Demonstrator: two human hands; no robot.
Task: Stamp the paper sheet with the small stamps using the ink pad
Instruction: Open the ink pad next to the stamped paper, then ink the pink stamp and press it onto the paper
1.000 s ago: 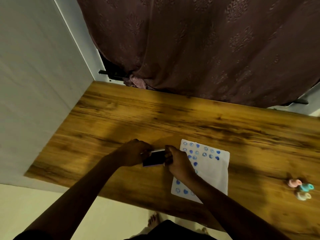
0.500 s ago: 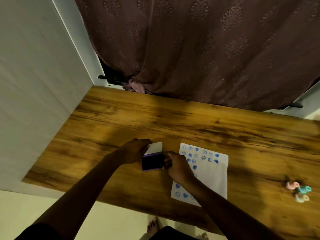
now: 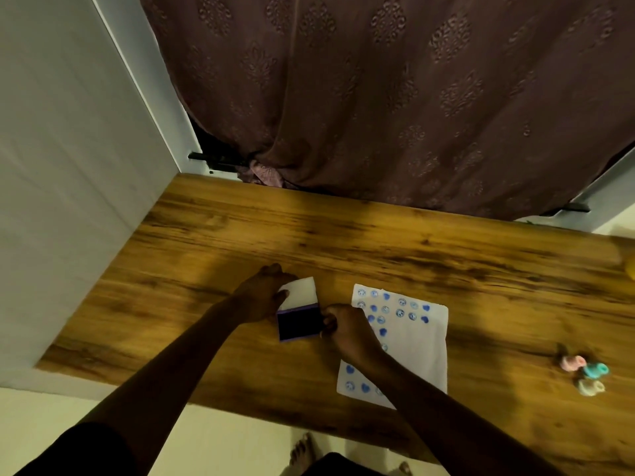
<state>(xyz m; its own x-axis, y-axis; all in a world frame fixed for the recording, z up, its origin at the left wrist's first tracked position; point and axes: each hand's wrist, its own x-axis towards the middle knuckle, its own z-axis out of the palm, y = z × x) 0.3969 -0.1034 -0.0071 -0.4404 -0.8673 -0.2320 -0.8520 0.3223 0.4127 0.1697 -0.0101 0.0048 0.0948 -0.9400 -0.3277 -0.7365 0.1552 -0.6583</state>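
Note:
The ink pad point(image 3: 299, 322) lies open on the wooden table, its dark purple pad facing up and its white lid point(image 3: 301, 289) tilted back. My left hand point(image 3: 263, 293) grips the lid's left edge. My right hand point(image 3: 345, 327) pinches the pad's right edge. The white paper sheet point(image 3: 417, 341) lies just right of the pad, marked with several blue hearts and round faces, partly under my right forearm. Three small stamps lie far right: pink point(image 3: 572, 363), teal point(image 3: 596, 371), pale point(image 3: 590, 387).
The wooden table point(image 3: 343, 242) meets a white wall on the left and a brown patterned curtain point(image 3: 378, 97) at the back. Its near edge runs below my arms, with floor and bare feet point(image 3: 302, 451) beneath. A yellow object point(image 3: 630, 266) shows at the right border.
The ink pad went from nearly closed between both hands to open, its white lid swung back by my left hand. The view shifted slightly.

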